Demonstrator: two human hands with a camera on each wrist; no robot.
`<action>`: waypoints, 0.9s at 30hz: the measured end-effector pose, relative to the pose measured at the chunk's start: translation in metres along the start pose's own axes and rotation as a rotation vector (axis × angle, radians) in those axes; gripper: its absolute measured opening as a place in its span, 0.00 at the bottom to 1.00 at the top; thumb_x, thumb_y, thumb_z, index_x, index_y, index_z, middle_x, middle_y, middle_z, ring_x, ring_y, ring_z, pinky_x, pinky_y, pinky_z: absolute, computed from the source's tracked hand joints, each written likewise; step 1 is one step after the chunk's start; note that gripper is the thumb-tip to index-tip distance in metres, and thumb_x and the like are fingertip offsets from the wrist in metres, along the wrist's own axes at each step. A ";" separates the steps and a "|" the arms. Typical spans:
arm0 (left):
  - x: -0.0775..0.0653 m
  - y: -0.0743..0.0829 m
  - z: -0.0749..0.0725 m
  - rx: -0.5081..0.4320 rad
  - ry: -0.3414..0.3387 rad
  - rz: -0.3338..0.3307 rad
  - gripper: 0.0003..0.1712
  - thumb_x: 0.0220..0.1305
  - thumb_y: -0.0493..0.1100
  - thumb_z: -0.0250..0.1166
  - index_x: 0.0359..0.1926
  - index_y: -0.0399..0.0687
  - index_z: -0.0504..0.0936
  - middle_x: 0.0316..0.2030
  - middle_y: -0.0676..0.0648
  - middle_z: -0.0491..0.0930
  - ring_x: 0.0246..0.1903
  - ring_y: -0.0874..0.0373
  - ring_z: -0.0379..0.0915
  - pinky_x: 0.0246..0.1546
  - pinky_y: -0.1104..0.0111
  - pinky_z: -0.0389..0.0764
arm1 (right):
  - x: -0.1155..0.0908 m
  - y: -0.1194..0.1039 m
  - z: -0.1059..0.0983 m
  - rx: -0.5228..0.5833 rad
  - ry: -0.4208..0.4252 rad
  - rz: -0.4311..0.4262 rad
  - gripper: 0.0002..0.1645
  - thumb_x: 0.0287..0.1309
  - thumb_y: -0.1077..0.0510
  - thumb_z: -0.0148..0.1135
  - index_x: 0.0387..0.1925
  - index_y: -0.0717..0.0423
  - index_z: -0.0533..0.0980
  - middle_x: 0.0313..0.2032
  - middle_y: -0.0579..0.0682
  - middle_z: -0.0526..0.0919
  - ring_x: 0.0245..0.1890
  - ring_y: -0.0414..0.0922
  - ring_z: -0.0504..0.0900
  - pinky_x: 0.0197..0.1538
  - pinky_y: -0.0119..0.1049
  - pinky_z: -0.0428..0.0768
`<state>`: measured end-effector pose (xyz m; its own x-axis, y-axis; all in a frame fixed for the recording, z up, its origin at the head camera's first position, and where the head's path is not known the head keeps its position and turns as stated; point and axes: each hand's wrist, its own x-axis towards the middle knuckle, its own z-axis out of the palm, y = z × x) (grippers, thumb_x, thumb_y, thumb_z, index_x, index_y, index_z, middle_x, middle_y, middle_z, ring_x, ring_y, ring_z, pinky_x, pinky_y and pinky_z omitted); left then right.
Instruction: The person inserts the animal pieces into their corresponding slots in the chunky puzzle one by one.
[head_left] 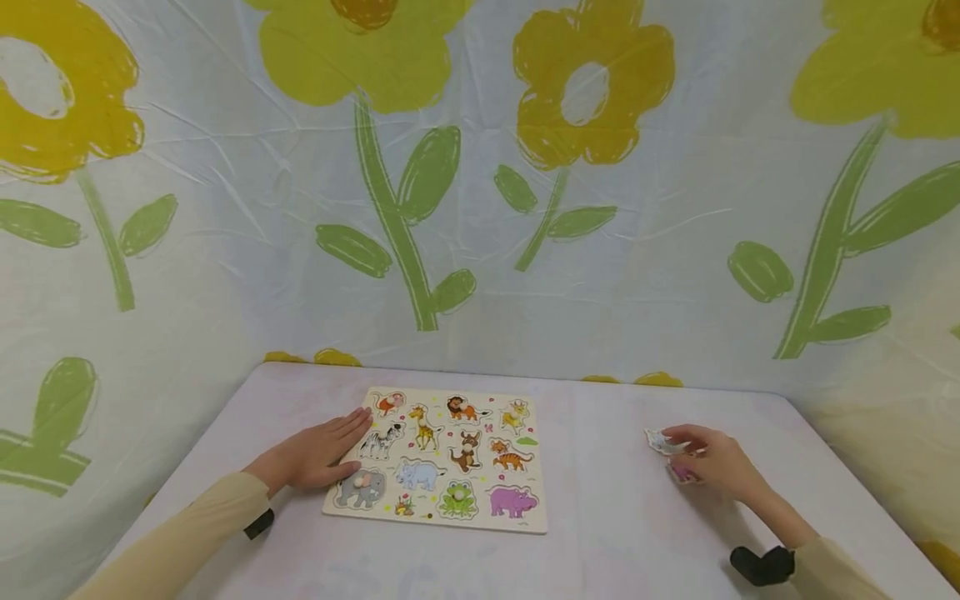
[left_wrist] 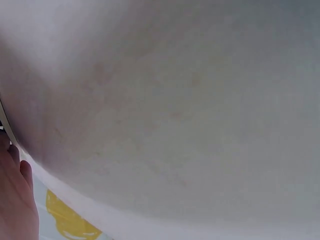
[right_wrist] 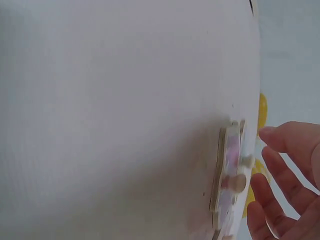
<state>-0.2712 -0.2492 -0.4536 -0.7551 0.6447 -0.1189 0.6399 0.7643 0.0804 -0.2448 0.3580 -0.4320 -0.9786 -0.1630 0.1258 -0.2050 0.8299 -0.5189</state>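
Observation:
A wooden animal puzzle board (head_left: 438,525) lies on the table, with animal pictures such as a purple hippo (head_left: 513,502) and a frog (head_left: 457,498). My left hand (head_left: 318,452) rests flat on its left edge, fingers straight. To the right, my right hand (head_left: 712,458) hovers over loose puzzle pieces, its fingers slightly bent and parted. One is a pale bluish piece (head_left: 663,442); the other, a purple piece (head_left: 684,472), is partly hidden by the hand. In the right wrist view, a round wooden knob (right_wrist: 235,183) stands up from these pieces, apart from the fingertips.
A pale tabletop (head_left: 600,517) carries everything. Behind it and at both sides hangs a white cloth (head_left: 480,317) printed with large yellow flowers. Dark straps (head_left: 761,566) sit at both wrists.

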 end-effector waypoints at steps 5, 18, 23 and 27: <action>0.001 0.002 -0.005 0.021 -0.024 0.011 0.41 0.73 0.58 0.43 0.73 0.33 0.52 0.74 0.36 0.49 0.74 0.41 0.46 0.70 0.51 0.59 | 0.002 0.016 -0.005 -0.025 0.004 0.061 0.22 0.55 0.63 0.64 0.52 0.64 0.76 0.45 0.66 0.82 0.40 0.54 0.81 0.33 0.29 0.78; 0.001 0.002 -0.003 0.029 -0.034 -0.001 0.40 0.73 0.58 0.43 0.73 0.33 0.51 0.74 0.37 0.48 0.74 0.42 0.45 0.71 0.51 0.58 | 0.016 0.024 -0.005 0.030 -0.029 0.072 0.24 0.58 0.56 0.66 0.53 0.67 0.75 0.45 0.68 0.81 0.38 0.52 0.81 0.29 0.27 0.80; 0.001 0.005 -0.007 0.034 -0.047 -0.008 0.40 0.73 0.57 0.44 0.73 0.34 0.51 0.74 0.37 0.48 0.74 0.42 0.45 0.71 0.51 0.58 | 0.021 0.020 -0.006 0.005 -0.065 0.099 0.25 0.59 0.55 0.65 0.52 0.68 0.75 0.45 0.68 0.81 0.38 0.54 0.82 0.29 0.29 0.80; 0.001 0.005 -0.007 0.045 -0.058 -0.018 0.40 0.73 0.57 0.43 0.73 0.34 0.51 0.75 0.38 0.48 0.74 0.43 0.45 0.71 0.52 0.58 | 0.024 0.019 -0.005 0.016 -0.093 0.135 0.27 0.59 0.53 0.65 0.53 0.68 0.75 0.44 0.66 0.81 0.36 0.50 0.80 0.29 0.30 0.80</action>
<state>-0.2697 -0.2447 -0.4466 -0.7576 0.6283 -0.1770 0.6334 0.7731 0.0332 -0.2717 0.3728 -0.4348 -0.9947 -0.0994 -0.0245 -0.0706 0.8393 -0.5390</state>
